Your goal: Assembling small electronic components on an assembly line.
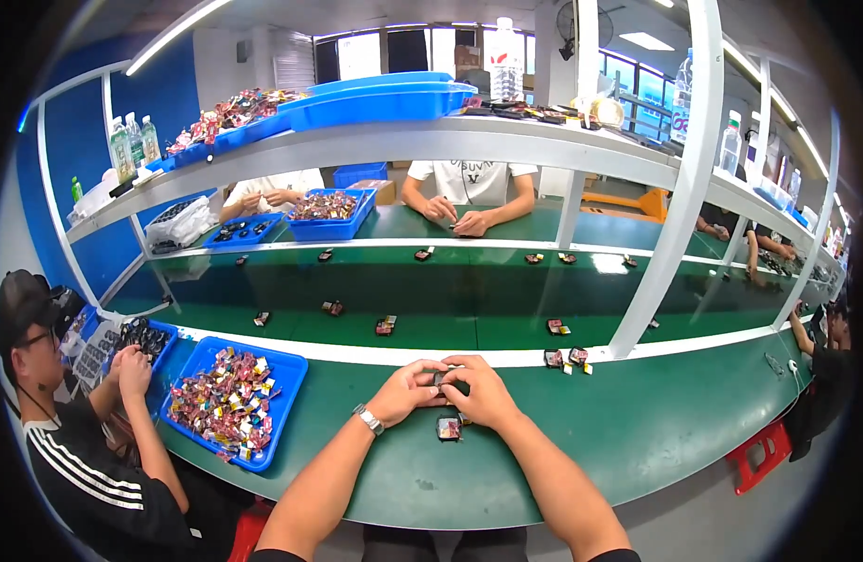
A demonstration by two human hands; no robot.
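Close together over the green worktop (394, 487), my left hand (403, 395) and my right hand (483, 391) both have their fingers closed round a small dark piece (439, 379). My fingers cover most of it, so its kind does not show. Just below my hands lies a small square black piece with a pale face and a bit of red (448, 428), touched by neither hand. To the left stands a blue tray (297, 375) heaped with small red, white and yellow parts (221, 403). Two similar small pieces (553, 358) (578, 356) rest by the white rail, right of my hands.
Beyond the white rail (357, 348), a green conveyor belt (469, 328) carries several small pieces. A white post (670, 206) rises at right under an overhead shelf (506, 136). A co-worker (85, 421) sits close at left; another person (469, 192) works opposite. A red stool (761, 457) stands right.
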